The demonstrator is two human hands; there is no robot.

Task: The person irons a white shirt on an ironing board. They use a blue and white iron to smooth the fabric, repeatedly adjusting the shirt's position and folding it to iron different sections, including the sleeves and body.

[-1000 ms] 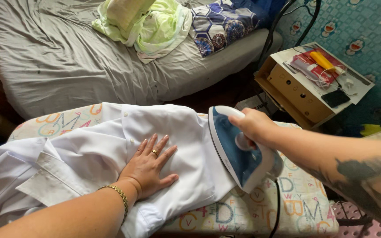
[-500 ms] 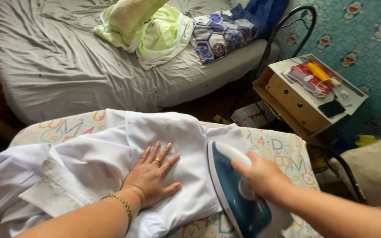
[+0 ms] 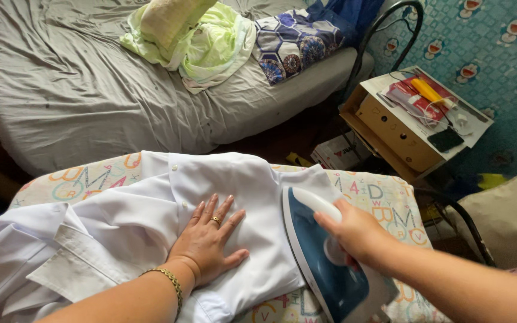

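the shirt (image 3: pixel 151 233) is lying across the ironing board (image 3: pixel 384 203), with the left hand (image 3: pixel 210 242) lying on it at centre. the iron (image 3: pixel 324 263) is sitting at the shirt's 4 o'clock edge, under the right hand (image 3: pixel 354 230). the bed (image 3: pixel 73 90) is lying beyond at 12 o'clock, clothes (image 3: pixel 192 39) lying piled on it. a box (image 3: pixel 399 131) is sitting at 2 o'clock.

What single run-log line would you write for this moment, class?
left hand: flat on white shirt | right hand: grips blue-and-white iron at shirt edge | surface: ironing board | behind: bed
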